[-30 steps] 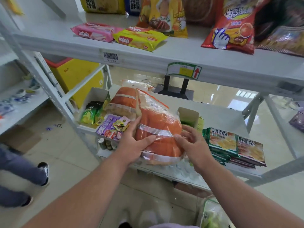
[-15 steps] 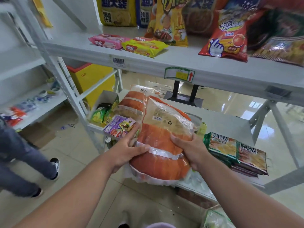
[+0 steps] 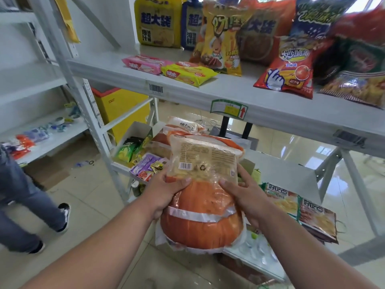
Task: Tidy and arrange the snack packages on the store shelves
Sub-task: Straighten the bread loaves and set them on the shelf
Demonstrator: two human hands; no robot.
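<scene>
Snack packages in one big orange bag point(image 3: 205, 207), lifted clear in front of the lower shelf point(image 3: 287, 165), are gripped by left hand point(image 3: 166, 190) and right hand point(image 3: 245, 195) at mid-bag, so the slick film could slide free.

Glossy pale tiled floor point(image 3: 87, 197), white metal shelving point(image 3: 208, 94), yellow cabinet point(image 3: 123, 109).

An orange snack bag point(image 3: 203, 224) banded in white, its clear upper panel printed with a barcode, is seen below a pale grey shelf point(image 3: 229, 94). Pink point(image 3: 145, 64) and yellow wafer packs point(image 3: 187, 75) are shown near its front edge, beside a red chip bag point(image 3: 289, 67).
</scene>
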